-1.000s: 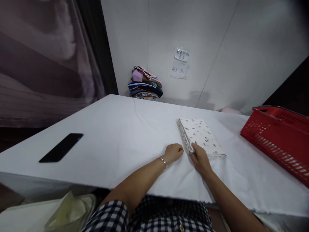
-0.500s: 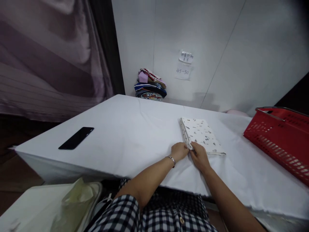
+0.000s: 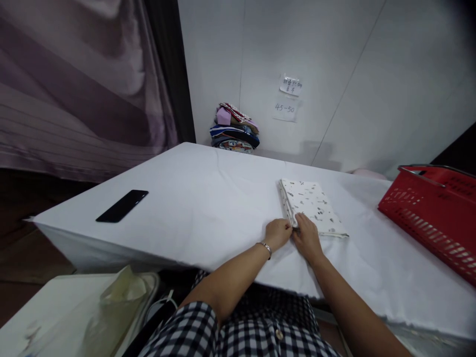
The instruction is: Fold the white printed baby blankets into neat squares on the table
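A folded white cloth [image 3: 310, 201] with small dark and grey prints lies on the white-covered table [image 3: 208, 208]. At its near left corner, my left hand [image 3: 278, 234] is closed with fingers pinched at the cloth's edge; a bracelet circles that wrist. Right beside it, my right hand [image 3: 307, 238] grips the same corner, its thumb on top of the fold and the other fingers underneath. The layered edge along the cloth's left side shows, while the bit between my fingertips is mostly hidden.
A red basket [image 3: 427, 213] stands at the right. To the left lies a black phone [image 3: 122, 206]. A stack of folded fabrics [image 3: 235, 130] sits at the far edge by the wall, below paper notes [image 3: 285, 109]. A white stool-like surface [image 3: 55, 307] holds a plastic bag [image 3: 119, 302] at lower left.
The view has shifted slightly. My right thumb and fingers have moved a little up over the cloth's corner; my left hand stays pinched at the edge. The cloth keeps its place.
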Action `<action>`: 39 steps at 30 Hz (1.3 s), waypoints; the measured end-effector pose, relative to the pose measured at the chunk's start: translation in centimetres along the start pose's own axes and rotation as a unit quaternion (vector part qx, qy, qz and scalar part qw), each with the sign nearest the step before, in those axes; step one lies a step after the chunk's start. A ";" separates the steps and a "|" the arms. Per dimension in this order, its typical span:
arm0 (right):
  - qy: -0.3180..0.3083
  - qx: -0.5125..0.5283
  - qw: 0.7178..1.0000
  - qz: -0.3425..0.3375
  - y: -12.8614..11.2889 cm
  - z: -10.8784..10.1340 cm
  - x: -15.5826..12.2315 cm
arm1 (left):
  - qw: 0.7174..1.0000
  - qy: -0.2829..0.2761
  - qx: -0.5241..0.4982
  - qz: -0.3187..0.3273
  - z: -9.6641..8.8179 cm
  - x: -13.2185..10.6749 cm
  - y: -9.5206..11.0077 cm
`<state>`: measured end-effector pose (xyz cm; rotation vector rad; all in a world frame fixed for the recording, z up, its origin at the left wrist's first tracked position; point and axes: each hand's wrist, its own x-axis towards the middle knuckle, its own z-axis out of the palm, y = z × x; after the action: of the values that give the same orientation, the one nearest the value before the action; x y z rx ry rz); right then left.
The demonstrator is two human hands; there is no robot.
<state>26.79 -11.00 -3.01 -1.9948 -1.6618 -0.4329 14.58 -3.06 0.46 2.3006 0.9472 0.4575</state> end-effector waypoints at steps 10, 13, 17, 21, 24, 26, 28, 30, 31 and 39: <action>-0.015 0.015 1.000 0.009 0.0 -0.2 0.3 | 0.999 0.021 -0.035 -0.022 -1.0 1.2 -0.5; -0.015 0.013 1.000 0.012 0.1 -0.2 0.3 | 0.998 0.007 -0.030 -0.057 -1.5 2.6 -0.3; -0.012 0.009 1.000 0.011 0.1 -0.1 0.3 | 0.994 -0.010 -0.053 -0.095 -1.3 4.2 -0.1; -0.010 0.010 1.000 0.005 0.0 -0.1 0.3 | 0.988 0.005 -0.094 -0.119 -0.8 5.3 -0.3; -0.012 0.013 1.000 -0.002 -0.1 -0.2 0.3 | 0.986 0.002 -0.119 -0.116 -0.9 5.9 -0.7; -0.014 0.017 1.000 -0.004 -0.2 -0.3 0.4 | 0.985 -0.009 -0.132 -0.108 -1.1 6.3 -1.0; -0.018 0.022 1.000 -0.001 -0.3 -0.3 0.5 | 0.984 -0.027 -0.142 -0.102 -1.3 6.7 -1.3; -0.023 0.028 0.999 0.002 -0.3 -0.4 0.5 | 0.983 -0.043 -0.150 -0.094 -1.3 6.9 -1.6; -0.026 0.031 0.999 0.002 -0.4 -0.4 0.6 | 0.983 -0.046 -0.154 -0.090 -1.2 6.9 -1.7; -0.049 0.027 0.998 0.019 -0.4 -0.5 0.6 | 0.980 0.008 -0.178 -0.088 -0.4 7.2 -1.8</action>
<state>26.56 -10.73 -2.25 -2.0349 -1.6722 -0.2775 18.34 3.34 0.20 1.8768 0.9787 0.5240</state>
